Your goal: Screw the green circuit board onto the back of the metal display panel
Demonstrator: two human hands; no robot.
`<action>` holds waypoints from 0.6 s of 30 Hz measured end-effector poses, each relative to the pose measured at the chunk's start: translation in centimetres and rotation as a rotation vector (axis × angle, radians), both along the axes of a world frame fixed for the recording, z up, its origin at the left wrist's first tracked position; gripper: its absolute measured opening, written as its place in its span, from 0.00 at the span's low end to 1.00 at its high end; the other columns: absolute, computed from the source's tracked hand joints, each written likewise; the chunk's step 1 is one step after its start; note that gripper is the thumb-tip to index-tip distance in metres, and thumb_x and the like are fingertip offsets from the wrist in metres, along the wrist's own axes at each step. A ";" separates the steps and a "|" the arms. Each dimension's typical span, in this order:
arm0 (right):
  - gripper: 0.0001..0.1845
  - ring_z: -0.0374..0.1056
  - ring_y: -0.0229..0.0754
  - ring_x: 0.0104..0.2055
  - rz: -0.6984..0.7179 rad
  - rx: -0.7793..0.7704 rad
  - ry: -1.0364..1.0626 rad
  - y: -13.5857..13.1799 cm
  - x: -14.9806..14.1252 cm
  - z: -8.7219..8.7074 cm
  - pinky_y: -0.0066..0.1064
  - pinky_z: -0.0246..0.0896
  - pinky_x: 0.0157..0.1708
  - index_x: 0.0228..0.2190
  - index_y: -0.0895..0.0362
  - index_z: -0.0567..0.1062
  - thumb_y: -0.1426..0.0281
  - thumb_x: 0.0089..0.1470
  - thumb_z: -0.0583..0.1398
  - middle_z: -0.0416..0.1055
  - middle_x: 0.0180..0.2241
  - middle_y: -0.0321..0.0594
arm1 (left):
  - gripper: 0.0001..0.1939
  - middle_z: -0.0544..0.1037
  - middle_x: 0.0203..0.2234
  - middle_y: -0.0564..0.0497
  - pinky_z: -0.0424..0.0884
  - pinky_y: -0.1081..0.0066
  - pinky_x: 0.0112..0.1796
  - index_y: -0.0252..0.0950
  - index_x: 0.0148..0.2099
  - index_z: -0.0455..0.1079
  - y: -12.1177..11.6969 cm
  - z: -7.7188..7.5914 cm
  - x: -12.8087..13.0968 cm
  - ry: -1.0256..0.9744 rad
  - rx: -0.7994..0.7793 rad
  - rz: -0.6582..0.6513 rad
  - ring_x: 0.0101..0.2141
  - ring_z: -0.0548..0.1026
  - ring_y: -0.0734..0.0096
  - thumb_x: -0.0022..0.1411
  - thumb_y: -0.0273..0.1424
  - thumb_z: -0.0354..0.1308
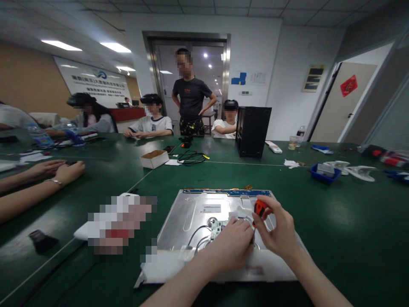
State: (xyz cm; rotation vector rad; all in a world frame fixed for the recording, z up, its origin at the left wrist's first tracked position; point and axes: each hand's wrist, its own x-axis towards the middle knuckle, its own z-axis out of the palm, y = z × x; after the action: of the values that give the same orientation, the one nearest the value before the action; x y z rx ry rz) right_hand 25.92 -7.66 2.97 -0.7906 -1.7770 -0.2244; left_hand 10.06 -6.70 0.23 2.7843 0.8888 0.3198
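Note:
A silvery metal panel (188, 213), looking like the back of a display, lies flat on the table, with a blue circuit strip (207, 192) along its far edge. My right hand (279, 228) pinches the red-and-black handle of a screwdriver (260, 207), held upright over the panel. The screwdriver's tip is hidden behind my left hand (234, 238). That hand rests on the panel with its fingers curled together by the screwdriver; what they grip is hidden. Beside it a small green circuit board (217, 228) shows, with dark cables (195, 232) running from it.
The green table (348, 230) also carries a white box (154, 159), coiled black cable (193, 158), a black case (253, 131) and a blue tray (325, 172). At left are a co-worker's hands (68, 172) and a partly blurred white object (83, 230). Other people are across the table.

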 end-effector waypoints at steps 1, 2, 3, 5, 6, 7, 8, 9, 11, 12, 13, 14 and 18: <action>0.15 0.66 0.35 0.23 0.002 0.000 0.001 0.0 0.0 0.0 0.26 0.67 0.21 0.49 0.56 0.65 0.71 0.60 0.57 0.72 0.32 0.39 | 0.11 0.75 0.47 0.43 0.63 0.57 0.53 0.35 0.50 0.67 0.0 0.0 0.0 0.002 -0.003 0.002 0.50 0.71 0.56 0.66 0.27 0.52; 0.16 0.66 0.35 0.23 0.002 0.003 0.004 0.0 0.0 0.0 0.26 0.66 0.21 0.49 0.56 0.65 0.72 0.60 0.58 0.72 0.32 0.38 | 0.11 0.75 0.47 0.43 0.63 0.57 0.53 0.35 0.50 0.67 0.0 -0.1 0.0 0.004 -0.004 0.003 0.50 0.71 0.56 0.66 0.27 0.52; 0.16 0.66 0.35 0.23 0.003 0.005 0.008 0.1 0.0 -0.1 0.26 0.66 0.20 0.49 0.56 0.65 0.72 0.60 0.58 0.71 0.32 0.38 | 0.11 0.75 0.47 0.43 0.63 0.57 0.53 0.36 0.50 0.67 0.0 -0.1 0.0 0.008 -0.004 0.005 0.50 0.71 0.56 0.66 0.27 0.52; 0.16 0.65 0.35 0.24 0.002 0.003 0.007 0.1 0.0 -0.1 0.25 0.65 0.21 0.50 0.56 0.65 0.72 0.60 0.58 0.70 0.31 0.37 | 0.11 0.75 0.48 0.42 0.63 0.57 0.54 0.36 0.50 0.67 0.1 -0.2 0.1 0.014 0.000 0.007 0.51 0.71 0.55 0.66 0.27 0.52; 0.16 0.65 0.35 0.24 0.002 0.001 0.003 0.2 0.0 -0.1 0.25 0.65 0.21 0.50 0.56 0.65 0.72 0.60 0.58 0.70 0.30 0.37 | 0.11 0.74 0.48 0.42 0.63 0.57 0.54 0.35 0.51 0.67 0.1 -0.2 0.1 0.014 0.002 0.007 0.51 0.71 0.55 0.66 0.27 0.52; 0.16 0.65 0.35 0.24 0.000 -0.003 -0.002 0.2 0.0 -0.1 0.25 0.65 0.21 0.50 0.56 0.65 0.72 0.60 0.58 0.69 0.30 0.37 | 0.12 0.74 0.48 0.42 0.63 0.56 0.54 0.35 0.51 0.67 0.1 -0.2 0.1 0.013 0.003 0.005 0.52 0.70 0.55 0.66 0.27 0.52; 0.16 0.65 0.35 0.24 -0.003 -0.007 -0.005 0.2 0.0 -0.1 0.25 0.65 0.21 0.50 0.56 0.65 0.72 0.60 0.58 0.69 0.30 0.36 | 0.12 0.74 0.48 0.42 0.63 0.56 0.54 0.35 0.51 0.66 0.1 -0.2 0.1 0.011 0.001 0.003 0.52 0.70 0.55 0.66 0.26 0.52; 0.15 0.64 0.35 0.24 -0.007 -0.012 -0.007 0.2 0.0 0.0 0.24 0.64 0.21 0.49 0.56 0.66 0.72 0.60 0.58 0.69 0.30 0.36 | 0.13 0.74 0.49 0.42 0.63 0.56 0.54 0.35 0.52 0.66 0.1 -0.1 0.0 0.008 -0.003 0.001 0.52 0.70 0.54 0.66 0.27 0.52; 0.14 0.63 0.34 0.23 -0.017 -0.017 -0.006 0.2 0.0 0.0 0.24 0.64 0.21 0.49 0.55 0.66 0.71 0.61 0.58 0.68 0.30 0.35 | 0.13 0.74 0.49 0.42 0.63 0.56 0.54 0.35 0.52 0.66 0.0 0.0 0.0 0.001 -0.015 -0.004 0.52 0.70 0.54 0.66 0.27 0.52; 0.14 0.63 0.34 0.23 -0.023 -0.017 -0.004 0.2 0.0 0.0 0.23 0.64 0.20 0.49 0.55 0.66 0.71 0.61 0.58 0.68 0.30 0.35 | 0.13 0.74 0.49 0.42 0.63 0.56 0.54 0.36 0.52 0.66 0.0 0.0 0.0 -0.001 -0.022 -0.005 0.52 0.70 0.54 0.66 0.27 0.51; 0.14 0.63 0.33 0.23 -0.029 -0.014 -0.003 0.3 0.0 0.0 0.23 0.64 0.20 0.48 0.55 0.66 0.71 0.61 0.58 0.68 0.29 0.34 | 0.14 0.74 0.49 0.42 0.63 0.55 0.54 0.36 0.53 0.66 0.0 0.1 0.0 -0.002 -0.027 -0.006 0.52 0.70 0.54 0.65 0.27 0.51; 0.14 0.63 0.33 0.22 -0.036 -0.009 -0.002 0.3 0.0 0.0 0.23 0.64 0.20 0.48 0.55 0.66 0.70 0.61 0.59 0.68 0.29 0.33 | 0.14 0.74 0.50 0.42 0.63 0.55 0.54 0.36 0.53 0.66 -0.1 0.1 -0.1 -0.001 -0.031 -0.008 0.52 0.70 0.54 0.65 0.27 0.51; 0.13 0.63 0.33 0.22 -0.055 0.013 -0.005 0.3 0.0 0.0 0.23 0.63 0.20 0.47 0.55 0.65 0.69 0.61 0.59 0.67 0.28 0.32 | 0.15 0.74 0.50 0.42 0.62 0.55 0.55 0.36 0.54 0.66 -0.1 0.3 -0.1 0.008 -0.035 -0.011 0.53 0.69 0.54 0.65 0.27 0.51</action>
State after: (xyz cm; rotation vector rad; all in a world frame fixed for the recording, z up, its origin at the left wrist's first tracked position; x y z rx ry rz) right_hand 25.89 -7.36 2.97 -0.8307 -1.7580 -0.2746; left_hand 9.93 -6.81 0.55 2.7594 0.8722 0.2885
